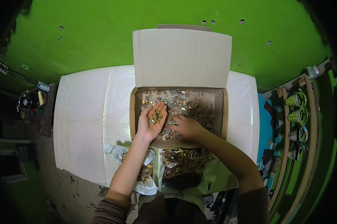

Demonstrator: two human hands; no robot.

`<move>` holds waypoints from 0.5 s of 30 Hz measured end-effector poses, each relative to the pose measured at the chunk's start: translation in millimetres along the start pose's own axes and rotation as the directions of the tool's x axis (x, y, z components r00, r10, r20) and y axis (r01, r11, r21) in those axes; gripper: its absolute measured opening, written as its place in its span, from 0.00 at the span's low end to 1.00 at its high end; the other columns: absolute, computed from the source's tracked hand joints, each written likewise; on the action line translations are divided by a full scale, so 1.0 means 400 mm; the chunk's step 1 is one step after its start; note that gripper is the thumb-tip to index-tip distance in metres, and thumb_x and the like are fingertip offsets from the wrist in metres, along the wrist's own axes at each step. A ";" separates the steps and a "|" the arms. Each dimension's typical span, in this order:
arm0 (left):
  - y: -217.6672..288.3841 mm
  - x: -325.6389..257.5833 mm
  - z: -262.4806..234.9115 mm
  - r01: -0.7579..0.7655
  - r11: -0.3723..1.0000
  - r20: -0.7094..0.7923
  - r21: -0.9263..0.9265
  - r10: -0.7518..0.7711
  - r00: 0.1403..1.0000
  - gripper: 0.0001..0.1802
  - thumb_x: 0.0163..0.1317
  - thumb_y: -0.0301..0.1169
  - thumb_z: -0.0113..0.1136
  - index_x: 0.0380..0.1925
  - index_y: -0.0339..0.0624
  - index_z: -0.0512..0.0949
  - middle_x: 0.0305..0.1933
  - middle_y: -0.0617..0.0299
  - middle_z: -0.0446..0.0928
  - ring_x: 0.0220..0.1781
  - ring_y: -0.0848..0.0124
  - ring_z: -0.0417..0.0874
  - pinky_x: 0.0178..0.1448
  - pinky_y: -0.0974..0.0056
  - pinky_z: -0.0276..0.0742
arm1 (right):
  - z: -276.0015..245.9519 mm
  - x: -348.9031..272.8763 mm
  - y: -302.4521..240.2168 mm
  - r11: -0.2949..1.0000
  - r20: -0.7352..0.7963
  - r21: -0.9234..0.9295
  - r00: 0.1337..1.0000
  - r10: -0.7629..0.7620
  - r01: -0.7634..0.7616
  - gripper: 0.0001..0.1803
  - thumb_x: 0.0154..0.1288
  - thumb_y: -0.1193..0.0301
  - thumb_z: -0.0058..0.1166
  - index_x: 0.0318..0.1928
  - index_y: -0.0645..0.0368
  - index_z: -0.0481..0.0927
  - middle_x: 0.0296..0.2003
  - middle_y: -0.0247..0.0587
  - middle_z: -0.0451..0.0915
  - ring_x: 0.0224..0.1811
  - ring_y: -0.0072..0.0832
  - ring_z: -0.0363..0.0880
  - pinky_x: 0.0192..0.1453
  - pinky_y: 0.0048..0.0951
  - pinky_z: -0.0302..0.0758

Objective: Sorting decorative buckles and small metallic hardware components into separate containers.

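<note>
On the left, we judge that the gold-coloured pieces (155, 115) could slide off our left hand (150, 122), since they sit loose on the palm and a tilt or a gap between the fingers would let them drop among the small trinkets (176, 98) in the cardboard box (225, 112). Below, the white paper (147, 187) could snag under our left forearm and tip its own load. Further right, our right hand could knock pieces about, because it sits so near the left one; its forearm, crossing the box's near right corner, could nudge the box on the white table (90, 112).

As for pose, our left forearm rises from the lower edge, leaning slightly right, and the hand lies palm up, fingers together and lightly curled, cradling the pieces rather than gripping them. Our right hand (186, 127) comes in from the lower right, back upward, fingers bent down toward the trinkets; we cannot tell whether its fingertips pinch anything. The two hands are just beside each other, both above the box.
</note>
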State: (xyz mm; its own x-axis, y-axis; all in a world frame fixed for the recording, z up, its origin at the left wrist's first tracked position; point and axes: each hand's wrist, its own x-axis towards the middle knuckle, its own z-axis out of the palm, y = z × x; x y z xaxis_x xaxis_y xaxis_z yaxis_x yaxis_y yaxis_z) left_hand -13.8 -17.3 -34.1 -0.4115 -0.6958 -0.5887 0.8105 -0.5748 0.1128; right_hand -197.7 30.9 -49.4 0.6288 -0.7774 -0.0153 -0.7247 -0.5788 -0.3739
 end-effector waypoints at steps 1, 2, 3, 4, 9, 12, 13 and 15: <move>-0.001 0.001 0.001 0.000 1.000 0.000 0.000 0.000 1.000 0.17 0.65 0.33 0.41 0.48 0.34 0.71 0.52 0.53 0.73 0.55 0.63 0.74 0.57 0.59 0.73 | -0.001 0.001 0.000 1.000 0.000 0.000 1.000 0.000 0.000 0.19 0.51 0.72 0.48 0.46 0.47 0.75 0.53 0.49 0.66 0.57 0.41 0.67 0.49 0.37 0.75; -0.002 0.001 0.002 -0.001 1.000 -0.002 0.007 0.001 1.000 0.17 0.65 0.33 0.41 0.48 0.34 0.71 0.52 0.53 0.73 0.55 0.63 0.74 0.57 0.59 0.73 | -0.003 0.004 -0.002 0.999 0.037 0.012 0.999 0.031 -0.032 0.17 0.51 0.72 0.48 0.45 0.48 0.76 0.50 0.48 0.67 0.55 0.41 0.68 0.47 0.37 0.75; -0.002 0.000 0.003 -0.002 1.000 -0.003 0.015 0.002 1.000 0.18 0.65 0.33 0.41 0.48 0.34 0.71 0.52 0.53 0.73 0.55 0.63 0.74 0.57 0.59 0.73 | -0.005 0.008 -0.005 0.998 0.074 0.023 0.995 0.062 -0.064 0.16 0.51 0.72 0.48 0.43 0.49 0.76 0.47 0.48 0.68 0.54 0.41 0.68 0.45 0.37 0.76; -0.002 -0.001 0.004 -0.004 1.000 -0.004 0.014 0.004 1.000 0.18 0.65 0.33 0.41 0.48 0.34 0.71 0.52 0.53 0.73 0.55 0.63 0.74 0.57 0.59 0.73 | -0.007 0.011 -0.007 0.998 0.075 0.023 0.995 0.061 -0.062 0.16 0.51 0.72 0.48 0.43 0.49 0.76 0.47 0.48 0.68 0.54 0.41 0.68 0.45 0.37 0.76; -0.005 -0.002 0.006 -0.020 0.999 -0.010 0.038 0.020 1.000 0.20 0.65 0.34 0.40 0.51 0.33 0.69 0.54 0.53 0.71 0.57 0.63 0.72 0.57 0.61 0.73 | 0.003 0.015 -0.014 0.995 0.000 0.007 0.995 0.097 -0.097 0.10 0.53 0.71 0.48 0.37 0.51 0.75 0.40 0.46 0.68 0.48 0.41 0.71 0.39 0.37 0.77; -0.004 -0.002 0.006 -0.007 1.000 0.003 0.025 0.007 1.000 0.20 0.65 0.34 0.40 0.51 0.32 0.69 0.54 0.53 0.71 0.56 0.63 0.72 0.57 0.60 0.73 | 0.010 0.016 -0.019 0.994 -0.009 -0.039 0.994 0.105 -0.105 0.09 0.55 0.69 0.47 0.38 0.51 0.75 0.40 0.46 0.68 0.47 0.41 0.71 0.39 0.38 0.77; -0.003 -0.004 0.005 -0.009 1.000 0.002 0.025 0.009 1.000 0.20 0.65 0.34 0.40 0.51 0.32 0.69 0.54 0.53 0.71 0.56 0.63 0.72 0.57 0.60 0.73 | 0.011 0.017 -0.020 0.994 -0.010 -0.037 0.995 0.104 -0.104 0.09 0.55 0.69 0.47 0.38 0.51 0.75 0.40 0.46 0.68 0.47 0.41 0.71 0.39 0.38 0.77; -0.004 -0.004 0.007 -0.008 1.000 -0.003 0.030 0.008 1.000 0.20 0.65 0.34 0.40 0.51 0.32 0.69 0.54 0.53 0.71 0.56 0.63 0.72 0.57 0.60 0.73 | 0.005 0.020 -0.017 0.989 0.064 -0.015 0.987 0.149 -0.149 0.09 0.57 0.68 0.46 0.38 0.51 0.75 0.41 0.47 0.69 0.48 0.41 0.71 0.39 0.38 0.77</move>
State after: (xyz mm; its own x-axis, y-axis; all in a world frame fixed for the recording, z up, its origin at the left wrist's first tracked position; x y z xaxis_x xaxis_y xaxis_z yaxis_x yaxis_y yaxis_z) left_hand -15.5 -16.7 -31.3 -0.4037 -0.6991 -0.5902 0.8010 -0.5818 0.1413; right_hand -187.4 29.1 -48.8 0.5304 -0.8377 -0.1302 -0.8141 -0.4604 -0.3539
